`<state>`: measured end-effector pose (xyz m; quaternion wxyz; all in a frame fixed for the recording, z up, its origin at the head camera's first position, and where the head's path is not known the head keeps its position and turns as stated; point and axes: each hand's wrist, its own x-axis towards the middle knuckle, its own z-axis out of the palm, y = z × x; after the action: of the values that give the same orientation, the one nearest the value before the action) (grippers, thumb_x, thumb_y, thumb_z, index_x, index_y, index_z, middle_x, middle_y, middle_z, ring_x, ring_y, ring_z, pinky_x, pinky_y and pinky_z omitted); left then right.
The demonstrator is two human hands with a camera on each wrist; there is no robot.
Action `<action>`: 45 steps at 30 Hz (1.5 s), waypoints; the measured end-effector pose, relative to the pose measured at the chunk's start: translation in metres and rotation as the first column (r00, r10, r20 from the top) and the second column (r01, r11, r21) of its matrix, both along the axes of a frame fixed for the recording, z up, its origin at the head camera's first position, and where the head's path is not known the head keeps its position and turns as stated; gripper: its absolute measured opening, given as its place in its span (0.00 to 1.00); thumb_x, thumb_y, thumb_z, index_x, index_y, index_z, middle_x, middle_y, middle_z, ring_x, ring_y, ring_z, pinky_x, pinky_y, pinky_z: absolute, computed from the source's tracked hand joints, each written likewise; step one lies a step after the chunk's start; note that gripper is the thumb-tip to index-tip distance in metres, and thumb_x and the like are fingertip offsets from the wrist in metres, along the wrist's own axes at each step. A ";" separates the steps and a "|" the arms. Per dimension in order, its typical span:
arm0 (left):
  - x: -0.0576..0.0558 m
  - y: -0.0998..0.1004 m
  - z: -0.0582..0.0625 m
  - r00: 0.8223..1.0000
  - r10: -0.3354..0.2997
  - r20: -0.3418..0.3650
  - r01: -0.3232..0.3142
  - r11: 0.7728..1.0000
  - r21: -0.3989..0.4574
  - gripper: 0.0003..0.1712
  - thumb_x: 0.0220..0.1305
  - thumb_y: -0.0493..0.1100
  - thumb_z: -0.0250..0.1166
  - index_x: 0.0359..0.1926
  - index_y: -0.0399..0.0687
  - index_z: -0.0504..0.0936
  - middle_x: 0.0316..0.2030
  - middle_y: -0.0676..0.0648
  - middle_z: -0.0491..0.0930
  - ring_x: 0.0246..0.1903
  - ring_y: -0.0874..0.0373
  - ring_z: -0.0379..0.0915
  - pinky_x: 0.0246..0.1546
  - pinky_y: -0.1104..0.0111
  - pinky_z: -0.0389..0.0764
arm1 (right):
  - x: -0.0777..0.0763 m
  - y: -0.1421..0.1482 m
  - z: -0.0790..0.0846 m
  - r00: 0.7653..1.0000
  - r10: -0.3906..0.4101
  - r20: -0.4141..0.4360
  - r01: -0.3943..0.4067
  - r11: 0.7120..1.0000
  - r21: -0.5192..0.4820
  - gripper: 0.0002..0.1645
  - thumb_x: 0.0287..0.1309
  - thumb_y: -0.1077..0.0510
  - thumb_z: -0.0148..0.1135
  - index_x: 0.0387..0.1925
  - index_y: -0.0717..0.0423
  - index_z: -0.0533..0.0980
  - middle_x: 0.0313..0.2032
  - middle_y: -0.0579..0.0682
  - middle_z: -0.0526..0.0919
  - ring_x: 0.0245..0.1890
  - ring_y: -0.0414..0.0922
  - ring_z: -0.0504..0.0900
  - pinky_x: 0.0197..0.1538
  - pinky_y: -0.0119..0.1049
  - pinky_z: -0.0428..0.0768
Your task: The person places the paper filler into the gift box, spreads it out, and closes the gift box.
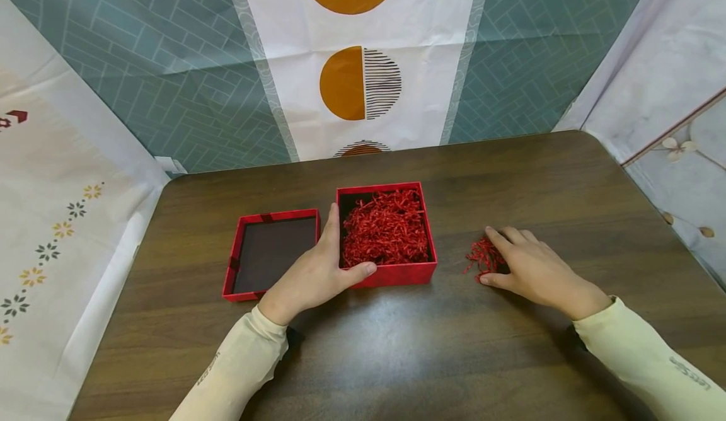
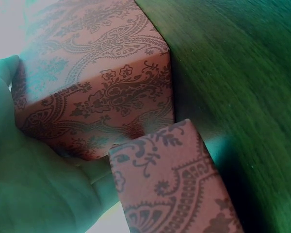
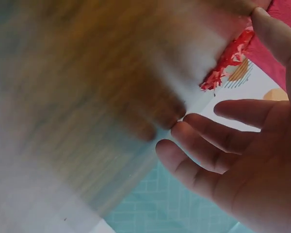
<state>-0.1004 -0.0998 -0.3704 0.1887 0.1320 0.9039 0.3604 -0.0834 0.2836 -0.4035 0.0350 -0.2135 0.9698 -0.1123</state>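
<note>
Head view: a small clump of red paper shreds (image 1: 481, 258) lies on a brown wood-grain bench (image 1: 397, 358), to the right of a deep red box (image 1: 397, 275). It is just left of the right hand (image 1: 533, 273), between the thumb on the near side and the forefinger on the far side. That hand is the nearer one; its digits are spread around the clump without clearly holding it. The clump is loose, with no plain long axis. The left hand (image 1: 314, 276) touches the box at its near left corner, thumb along the near wall, fingers stretched along the left. A larger heap of shreds (image 1: 391, 225) fills most of the box. Farther left is a shallow red lid (image 1: 231, 282), dark inside. Behind hangs a teal and white backdrop (image 1: 283, 62) with ochre circles.

Left wrist view: the palm is beside the patterned outer walls of box and lid.

Right wrist view: the fingers are gently bent and apart; no shreds appear pinched. The bench is blurred.
</note>
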 end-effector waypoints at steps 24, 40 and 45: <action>-0.001 0.001 0.001 1.000 -0.009 -0.006 0.009 1.000 -0.002 0.71 0.59 0.75 0.64 0.76 0.66 0.16 0.79 0.53 0.30 0.15 0.53 0.77 0.18 0.60 0.73 | -0.004 -0.016 0.002 0.997 -0.047 0.066 0.053 0.994 -0.097 0.24 0.54 0.55 0.78 0.44 0.65 0.77 0.34 0.51 0.77 0.33 0.48 0.75 0.37 0.46 0.75; -0.001 -0.001 0.000 1.000 0.006 0.001 -0.006 1.000 -0.006 0.71 0.59 0.75 0.64 0.76 0.65 0.16 0.79 0.52 0.31 0.17 0.53 0.78 0.21 0.60 0.75 | -0.010 -0.020 -0.003 0.991 0.093 -0.098 -0.104 0.988 -0.111 0.14 0.52 0.72 0.73 0.29 0.53 0.77 0.25 0.42 0.76 0.27 0.43 0.77 0.30 0.44 0.77; 0.000 0.000 0.000 1.000 -0.001 0.005 0.001 1.000 -0.003 0.71 0.60 0.74 0.64 0.76 0.64 0.16 0.79 0.53 0.30 0.16 0.52 0.78 0.20 0.59 0.74 | -0.018 -0.008 -0.004 0.995 0.063 -0.076 -0.071 0.992 -0.104 0.16 0.52 0.74 0.71 0.25 0.53 0.75 0.23 0.43 0.75 0.24 0.43 0.73 0.28 0.42 0.74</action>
<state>-0.1006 -0.0998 -0.3700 0.1913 0.1313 0.9039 0.3593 -0.1019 0.2753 -0.4074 -0.0079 -0.2513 0.9554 -0.1548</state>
